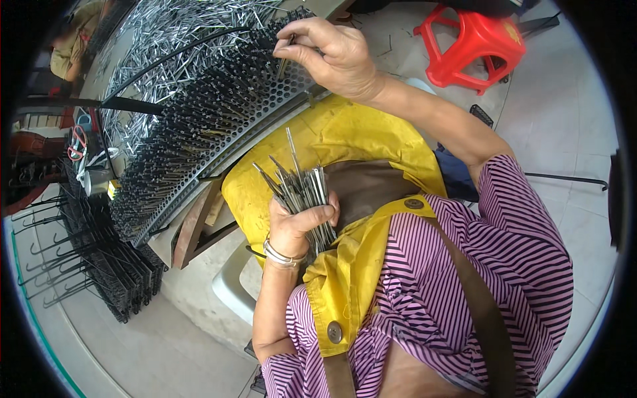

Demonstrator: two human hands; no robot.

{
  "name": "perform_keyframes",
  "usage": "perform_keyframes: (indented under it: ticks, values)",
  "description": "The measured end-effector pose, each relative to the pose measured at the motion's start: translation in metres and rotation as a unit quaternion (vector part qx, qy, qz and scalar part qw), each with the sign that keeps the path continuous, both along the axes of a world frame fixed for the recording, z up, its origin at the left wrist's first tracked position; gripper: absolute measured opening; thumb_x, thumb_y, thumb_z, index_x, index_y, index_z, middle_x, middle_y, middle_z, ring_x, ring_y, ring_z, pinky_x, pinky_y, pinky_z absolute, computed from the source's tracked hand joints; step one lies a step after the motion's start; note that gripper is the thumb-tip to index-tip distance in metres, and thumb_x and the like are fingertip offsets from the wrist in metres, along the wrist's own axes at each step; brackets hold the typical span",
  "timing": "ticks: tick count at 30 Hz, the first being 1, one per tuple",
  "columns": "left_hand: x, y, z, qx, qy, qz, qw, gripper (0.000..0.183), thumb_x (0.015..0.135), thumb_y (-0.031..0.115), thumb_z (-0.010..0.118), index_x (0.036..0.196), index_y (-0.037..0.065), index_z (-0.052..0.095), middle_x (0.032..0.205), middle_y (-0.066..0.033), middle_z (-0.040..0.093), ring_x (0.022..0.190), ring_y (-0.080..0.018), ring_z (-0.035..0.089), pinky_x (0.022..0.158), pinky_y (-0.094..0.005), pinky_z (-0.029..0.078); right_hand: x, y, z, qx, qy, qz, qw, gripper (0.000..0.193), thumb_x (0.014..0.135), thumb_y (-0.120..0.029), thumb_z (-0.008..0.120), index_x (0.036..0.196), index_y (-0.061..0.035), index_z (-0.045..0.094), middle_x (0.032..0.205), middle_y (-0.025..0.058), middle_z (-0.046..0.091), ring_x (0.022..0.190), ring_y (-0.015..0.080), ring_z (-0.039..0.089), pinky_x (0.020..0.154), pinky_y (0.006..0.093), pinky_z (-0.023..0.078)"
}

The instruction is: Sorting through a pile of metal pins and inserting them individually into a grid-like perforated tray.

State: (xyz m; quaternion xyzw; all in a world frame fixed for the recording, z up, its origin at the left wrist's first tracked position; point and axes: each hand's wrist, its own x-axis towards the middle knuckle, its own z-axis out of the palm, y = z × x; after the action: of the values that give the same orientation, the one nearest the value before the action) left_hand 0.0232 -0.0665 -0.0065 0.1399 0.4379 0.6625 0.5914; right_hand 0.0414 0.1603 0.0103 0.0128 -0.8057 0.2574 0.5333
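My left hand [290,229] is wrapped round a thick bundle of thin grey metal rods [304,189], held upright in front of the yellow apron. Up at the far edge of the apron, my right hand [342,58] pinches a short thin rod [283,66] between thumb and fingertips. It hovers at the right end of a long perforated metal tray [292,85]. Many dark-tipped rods [192,119] stand upright in the tray's holes, packed in rows. Along the tray's near edge and right end, bare holes show. The lower end of the pinched rod is hard to make out.
Beyond the tray lies a large heap of loose silvery rods [152,43]. Red-handled scissors [77,140] and a small cup [98,180] are at the left. Black hooked racks [109,252] stand at lower left, a red stool [474,46] at upper right. Another person [70,53] is at upper left.
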Motion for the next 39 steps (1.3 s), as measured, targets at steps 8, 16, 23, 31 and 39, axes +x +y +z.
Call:
perform_keyframes:
  ticks: [8, 16, 23, 31, 39]
  values:
    - [0.0, 0.001, 0.001, -0.002, -0.01, 0.006, 1.0, 0.039, 0.058, -0.009, 0.06, 0.095, -0.003, 0.05, 0.067, -0.0119, 0.056, 0.053, -0.0184, 0.053, 0.05, -0.0273, 0.044, -0.008, 0.0, 0.003, 0.08, -0.037, -0.029, 0.996, 0.015, 0.071, -0.007, 0.064, 0.084, 0.0008, 0.059, 0.074, 0.0072, 0.062, 0.061, 0.0179, 0.06, 0.055, 0.0241, 0.048]
    - [-0.001, 0.001, -0.002, 0.009, -0.008, 0.005, 1.0, 0.039, 0.058, -0.008, 0.061, 0.095, -0.003, 0.049, 0.067, -0.0122, 0.056, 0.053, -0.0188, 0.053, 0.049, -0.0277, 0.044, -0.025, 0.01, 0.017, 0.047, -0.106, 0.07, 0.991, 0.012, 0.073, -0.012, 0.061, 0.078, -0.0009, 0.06, 0.065, 0.012, 0.06, 0.058, 0.023, 0.06, 0.053, 0.0311, 0.047]
    - [0.0, 0.001, 0.0, -0.004, -0.014, 0.012, 1.0, 0.039, 0.057, -0.009, 0.06, 0.095, -0.003, 0.05, 0.067, -0.0122, 0.056, 0.053, -0.0191, 0.052, 0.049, -0.0281, 0.044, -0.021, 0.01, 0.012, -0.032, -0.127, 0.017, 0.991, 0.012, 0.073, -0.014, 0.06, 0.078, -0.0034, 0.062, 0.062, 0.0109, 0.059, 0.055, 0.0202, 0.059, 0.053, 0.0299, 0.046]
    - [0.0, 0.002, -0.001, -0.009, -0.021, 0.014, 1.0, 0.04, 0.057, -0.01, 0.059, 0.095, -0.003, 0.049, 0.067, -0.0126, 0.056, 0.053, -0.0194, 0.052, 0.049, -0.0287, 0.043, -0.024, 0.014, 0.009, 0.105, -0.19, 0.069, 0.974, 0.016, 0.075, -0.016, 0.061, 0.081, -0.0014, 0.06, 0.068, 0.0101, 0.06, 0.062, 0.0215, 0.058, 0.057, 0.0309, 0.047]
    - [0.0, 0.001, -0.001, -0.002, -0.02, 0.015, 1.0, 0.041, 0.056, -0.009, 0.06, 0.096, -0.004, 0.049, 0.067, -0.0126, 0.056, 0.052, -0.0192, 0.052, 0.049, -0.0282, 0.043, -0.02, -0.002, 0.01, 0.231, -0.239, -0.034, 0.943, 0.012, 0.073, -0.014, 0.061, 0.077, -0.0028, 0.059, 0.069, 0.0075, 0.054, 0.068, 0.023, 0.051, 0.062, 0.0325, 0.044]
